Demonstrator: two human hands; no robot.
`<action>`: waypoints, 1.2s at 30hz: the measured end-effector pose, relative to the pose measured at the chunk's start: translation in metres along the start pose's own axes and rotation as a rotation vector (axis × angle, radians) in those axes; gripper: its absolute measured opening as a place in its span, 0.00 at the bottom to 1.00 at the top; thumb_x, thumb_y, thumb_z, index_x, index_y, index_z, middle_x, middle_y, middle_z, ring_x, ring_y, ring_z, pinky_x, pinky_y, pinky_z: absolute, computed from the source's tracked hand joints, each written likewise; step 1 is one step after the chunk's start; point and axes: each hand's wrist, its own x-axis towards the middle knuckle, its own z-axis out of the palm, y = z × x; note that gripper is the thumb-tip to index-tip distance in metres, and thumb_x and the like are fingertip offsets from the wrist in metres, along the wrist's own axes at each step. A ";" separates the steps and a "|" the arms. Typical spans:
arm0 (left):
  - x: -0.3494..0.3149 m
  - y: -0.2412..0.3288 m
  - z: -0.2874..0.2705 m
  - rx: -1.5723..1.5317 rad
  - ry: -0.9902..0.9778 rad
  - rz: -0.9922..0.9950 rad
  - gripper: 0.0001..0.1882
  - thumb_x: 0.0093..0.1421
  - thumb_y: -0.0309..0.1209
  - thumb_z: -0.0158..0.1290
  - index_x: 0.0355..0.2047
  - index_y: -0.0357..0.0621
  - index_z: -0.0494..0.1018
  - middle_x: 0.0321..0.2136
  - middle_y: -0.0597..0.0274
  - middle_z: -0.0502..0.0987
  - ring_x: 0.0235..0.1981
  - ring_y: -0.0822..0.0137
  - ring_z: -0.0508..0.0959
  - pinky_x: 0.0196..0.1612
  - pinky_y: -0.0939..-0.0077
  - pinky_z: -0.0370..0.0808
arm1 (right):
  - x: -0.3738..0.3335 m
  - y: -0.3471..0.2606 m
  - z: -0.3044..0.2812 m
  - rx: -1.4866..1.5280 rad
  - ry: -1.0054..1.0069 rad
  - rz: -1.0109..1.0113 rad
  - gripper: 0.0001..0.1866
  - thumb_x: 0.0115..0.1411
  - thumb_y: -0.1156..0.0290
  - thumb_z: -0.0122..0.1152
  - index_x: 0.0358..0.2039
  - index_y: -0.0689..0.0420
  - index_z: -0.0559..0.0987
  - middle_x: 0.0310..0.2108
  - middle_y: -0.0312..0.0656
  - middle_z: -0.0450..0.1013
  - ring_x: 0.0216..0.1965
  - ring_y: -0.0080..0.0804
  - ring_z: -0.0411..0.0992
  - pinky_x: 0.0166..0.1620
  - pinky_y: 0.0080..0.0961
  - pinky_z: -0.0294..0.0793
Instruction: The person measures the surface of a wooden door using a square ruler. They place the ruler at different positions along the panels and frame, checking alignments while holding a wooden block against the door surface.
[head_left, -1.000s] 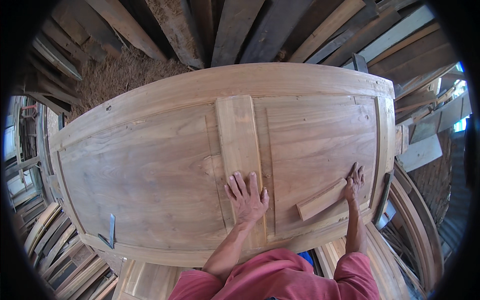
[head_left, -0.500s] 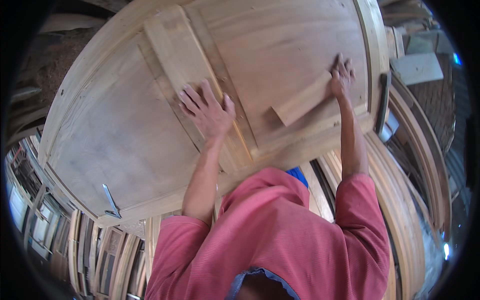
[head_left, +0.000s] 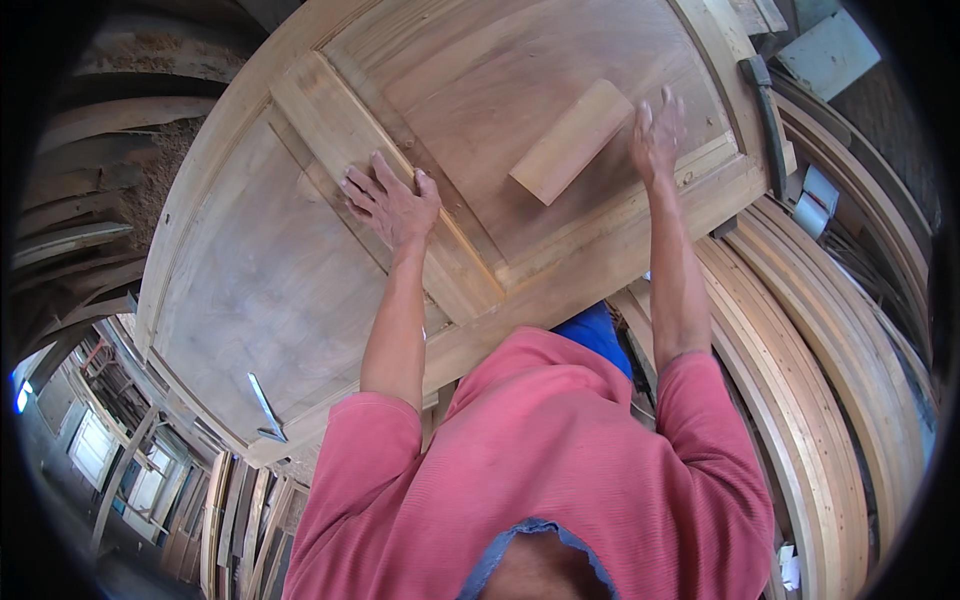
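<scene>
Viewing: I read one head view; a large wooden door panel [head_left: 300,270] fills the upper and centre frame, with a loose wooden block [head_left: 571,141] lying on it at upper centre.
Left hand: my left hand [head_left: 392,200] lies flat, fingers spread, palm down on the door's centre stile [head_left: 350,130], left of centre frame; it holds nothing.
Right hand: my right hand [head_left: 657,130] is at upper right, just beside the block's right end, fingers loosely apart; it is motion-blurred, so I cannot tell whether it touches the block or the panel.
Block position: resting flat on the right recessed panel, between the centre stile and the door's right frame member.
Block long axis: diagonal in the frame, running from lower left to upper right; the near cut end faces lower left.
Block handling: I judge it light, stiff and dry, with square sawn faces that should give a fair grip; it may slide on the smooth panel.
Block hold point: I would take it across its short width near the middle, thumb on one long edge, fingers on the other.
Door handling: I judge it heavy and rigid; best held by the outer frame edges.
Surroundings: curved timber frames [head_left: 830,400] stack at right; a chisel-like tool [head_left: 764,110] lies on the door's right edge.
</scene>
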 end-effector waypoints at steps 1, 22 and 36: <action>0.001 -0.001 -0.001 0.001 0.012 0.006 0.46 0.62 0.52 0.52 0.74 0.45 0.49 0.72 0.25 0.43 0.74 0.28 0.39 0.71 0.30 0.40 | -0.021 0.002 -0.012 -0.049 -0.014 0.024 0.33 0.71 0.54 0.50 0.70 0.58 0.62 0.70 0.60 0.58 0.74 0.57 0.50 0.72 0.53 0.47; -0.153 0.052 -0.036 0.033 -0.428 0.390 0.59 0.57 0.63 0.55 0.73 0.32 0.46 0.75 0.40 0.41 0.76 0.37 0.31 0.73 0.38 0.24 | -0.126 0.058 -0.050 -0.322 -0.076 0.111 0.34 0.61 0.57 0.62 0.65 0.54 0.66 0.69 0.50 0.57 0.69 0.56 0.52 0.70 0.64 0.45; -0.114 0.063 -0.063 0.159 -0.716 0.221 0.55 0.59 0.56 0.58 0.73 0.31 0.47 0.74 0.40 0.50 0.75 0.40 0.46 0.74 0.39 0.39 | 0.128 0.211 -0.132 -0.465 -0.361 0.352 0.40 0.62 0.51 0.63 0.71 0.49 0.61 0.73 0.54 0.51 0.70 0.70 0.52 0.68 0.58 0.57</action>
